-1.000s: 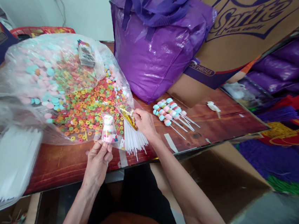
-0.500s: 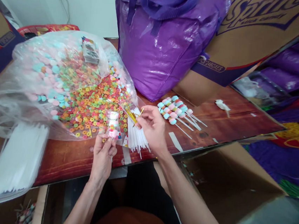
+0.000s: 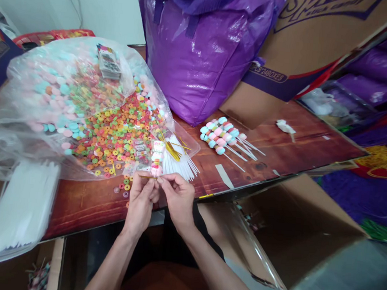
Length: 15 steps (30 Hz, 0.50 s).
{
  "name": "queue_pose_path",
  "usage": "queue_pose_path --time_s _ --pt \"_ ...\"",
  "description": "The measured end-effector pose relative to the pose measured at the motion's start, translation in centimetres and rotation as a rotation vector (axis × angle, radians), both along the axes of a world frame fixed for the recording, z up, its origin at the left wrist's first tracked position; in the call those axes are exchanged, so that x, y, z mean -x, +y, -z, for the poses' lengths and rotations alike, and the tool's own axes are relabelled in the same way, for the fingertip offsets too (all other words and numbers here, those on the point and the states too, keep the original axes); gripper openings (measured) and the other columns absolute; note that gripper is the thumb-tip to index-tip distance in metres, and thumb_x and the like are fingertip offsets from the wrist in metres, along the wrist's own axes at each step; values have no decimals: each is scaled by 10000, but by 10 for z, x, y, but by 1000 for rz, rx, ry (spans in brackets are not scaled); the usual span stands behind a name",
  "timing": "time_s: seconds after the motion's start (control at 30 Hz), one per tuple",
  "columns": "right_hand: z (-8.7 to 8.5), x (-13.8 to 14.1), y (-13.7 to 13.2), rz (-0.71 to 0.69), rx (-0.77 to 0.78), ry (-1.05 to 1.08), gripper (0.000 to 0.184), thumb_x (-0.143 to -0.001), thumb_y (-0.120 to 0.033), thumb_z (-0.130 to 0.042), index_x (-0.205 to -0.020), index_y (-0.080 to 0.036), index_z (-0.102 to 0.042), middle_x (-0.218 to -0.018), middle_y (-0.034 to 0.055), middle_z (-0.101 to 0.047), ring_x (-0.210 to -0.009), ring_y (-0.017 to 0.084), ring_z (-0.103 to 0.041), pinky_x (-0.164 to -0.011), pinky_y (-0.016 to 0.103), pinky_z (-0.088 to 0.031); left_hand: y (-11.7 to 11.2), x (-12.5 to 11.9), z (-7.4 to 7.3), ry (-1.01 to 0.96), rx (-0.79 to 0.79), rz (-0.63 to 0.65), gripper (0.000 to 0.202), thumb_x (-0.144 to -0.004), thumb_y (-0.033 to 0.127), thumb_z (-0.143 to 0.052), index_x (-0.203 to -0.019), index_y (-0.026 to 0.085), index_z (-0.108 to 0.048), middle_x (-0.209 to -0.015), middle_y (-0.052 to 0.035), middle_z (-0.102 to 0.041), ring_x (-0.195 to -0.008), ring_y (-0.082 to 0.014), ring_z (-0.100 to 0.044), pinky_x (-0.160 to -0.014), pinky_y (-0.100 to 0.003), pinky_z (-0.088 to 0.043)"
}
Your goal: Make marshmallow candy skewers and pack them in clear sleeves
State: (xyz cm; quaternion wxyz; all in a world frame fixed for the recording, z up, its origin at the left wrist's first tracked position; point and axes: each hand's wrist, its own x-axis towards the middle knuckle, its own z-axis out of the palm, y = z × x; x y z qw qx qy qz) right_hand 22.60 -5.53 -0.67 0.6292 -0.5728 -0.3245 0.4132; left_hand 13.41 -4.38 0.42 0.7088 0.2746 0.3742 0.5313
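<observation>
My left hand point(image 3: 140, 206) is closed round the lower end of a candy skewer point(image 3: 157, 156), held upright in a clear wrapper with pink, white and coloured pieces. At the base of the wrapper, a gold twist tie point(image 3: 146, 177) lies crosswise. My right hand point(image 3: 178, 202) pinches the tie's other end, its fingertips beside the left ones. Just beyond are loose gold ties point(image 3: 169, 147) on top of white sticks point(image 3: 179, 165). Gummy rings point(image 3: 112, 130) and pastel marshmallows point(image 3: 60, 102) lie to the left in and around a clear plastic bag.
Several candy skewers point(image 3: 220, 135) lie stacked at the right. A purple bag point(image 3: 194, 67) and a cardboard box point(image 3: 277, 57) stand behind. Bundled white sticks point(image 3: 19, 206) hang over the table's left front edge. An open carton point(image 3: 274, 226) sits below at right.
My right hand has come down and left from the pile of ties, bringing a gold twist tie to the skewer. My left hand has shifted slightly right with the skewer.
</observation>
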Motion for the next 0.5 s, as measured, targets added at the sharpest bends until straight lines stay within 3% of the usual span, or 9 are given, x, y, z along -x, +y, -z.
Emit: queue_pose_path --time_s 0.1,0.2,0.33,0.4,0.5 --pt "-4 -1 -2 -45 -5 -65 147 -801 -310 -675 -726 -186 -653 -651 -4 -652 -601 140 -581 -590 263 -476 -3 0 2 56 -43 -4 246 -778 311 -787 -884 231 -579 -639 68 -467 -502 -50 -337 -471 -172 -284" --pt "-6 2 -2 -68 1 -95 163 -820 -330 -650 -734 -195 -616 -666 -9 -629 -607 139 -564 -587 260 -465 -5 -1 6 134 -79 -46 241 -799 369 -772 -887 227 -598 -684 49 -522 -518 -56 -380 -474 -176 -313" --pt "0 8 -4 -119 9 -10 181 -880 -351 -592 -779 -202 -567 -725 -12 -607 -672 140 -565 -622 254 -466 -3 -1 6 78 -4 -87 290 -781 381 -789 -781 190 -569 -632 55 -483 -500 -41 -366 -459 -147 -307" --pt "3 7 -6 -190 1 82 188 -908 -354 -572 -795 -205 -549 -716 -21 -585 -669 136 -555 -618 249 -456 -1 2 3 -13 78 -44 310 -765 332 -809 -757 178 -540 -602 66 -450 -469 -25 -313 -428 -122 -265" --pt "2 -2 -8 -320 -58 168 203 -919 -370 -589 -811 -202 -548 -752 -21 -572 -629 115 -509 -579 236 -418 4 14 -5 -196 286 143 252 -792 204 -772 -786 169 -522 -567 82 -406 -431 -16 -242 -374 -101 -167"
